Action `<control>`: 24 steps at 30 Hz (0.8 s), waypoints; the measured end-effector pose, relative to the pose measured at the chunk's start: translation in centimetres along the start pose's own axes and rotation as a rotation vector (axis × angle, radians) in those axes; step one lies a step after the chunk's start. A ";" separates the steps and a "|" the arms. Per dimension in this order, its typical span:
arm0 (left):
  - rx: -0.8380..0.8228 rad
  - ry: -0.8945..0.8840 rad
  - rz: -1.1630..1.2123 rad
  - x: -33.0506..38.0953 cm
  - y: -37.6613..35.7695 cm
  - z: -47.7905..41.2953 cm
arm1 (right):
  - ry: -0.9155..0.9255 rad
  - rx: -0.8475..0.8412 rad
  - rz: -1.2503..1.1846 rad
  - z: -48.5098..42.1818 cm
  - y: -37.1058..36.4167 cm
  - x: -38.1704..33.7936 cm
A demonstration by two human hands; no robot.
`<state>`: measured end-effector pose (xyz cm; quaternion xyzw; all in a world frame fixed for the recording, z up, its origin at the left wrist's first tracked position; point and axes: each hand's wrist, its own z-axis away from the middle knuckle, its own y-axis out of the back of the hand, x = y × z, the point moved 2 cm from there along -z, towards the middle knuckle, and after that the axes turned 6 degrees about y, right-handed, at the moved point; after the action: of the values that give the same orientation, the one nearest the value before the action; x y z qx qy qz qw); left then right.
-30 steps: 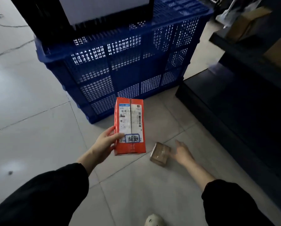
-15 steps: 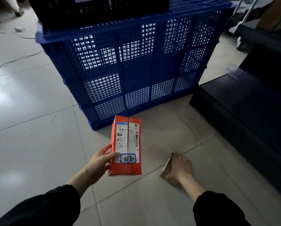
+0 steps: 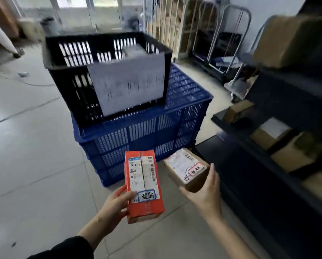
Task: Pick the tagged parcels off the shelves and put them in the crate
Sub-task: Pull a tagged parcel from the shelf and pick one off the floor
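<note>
Two tagged parcels, one in each hand, held above the floor in front of two stacked crates. The left hand [image 3: 111, 206] has its grip closed on a red parcel [image 3: 144, 184], label up, long axis pointing away toward the crates. The right hand [image 3: 205, 191] grasps a brown parcel [image 3: 186, 167], long axis angled away and leftward. A black crate [image 3: 72, 86] sits on a blue crate [image 3: 147, 131]. Dark shelves [image 3: 268, 128] stand to the right.

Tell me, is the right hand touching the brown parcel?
Touching. Head view: the right hand holds the brown parcel, curled round its near corner.
</note>
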<state>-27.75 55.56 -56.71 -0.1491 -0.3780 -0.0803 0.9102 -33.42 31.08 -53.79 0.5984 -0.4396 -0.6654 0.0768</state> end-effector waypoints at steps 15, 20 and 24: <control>-0.112 -0.286 0.252 26.2 -7.9 22.3 | 0.233 0.175 -0.664 -1.7 19.8 -27.9; -0.106 -0.326 0.147 29.7 -7.1 25.4 | 0.111 0.173 -0.880 -3.5 23.0 -31.6; -0.090 -0.360 0.070 31.8 -6.9 26.5 | -0.040 0.088 -0.944 -5.1 23.9 -32.4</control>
<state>-24.82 56.79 -14.89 -0.2146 -0.5254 -0.0371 0.8225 -30.40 34.53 -13.45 0.7227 -0.1488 -0.6195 -0.2678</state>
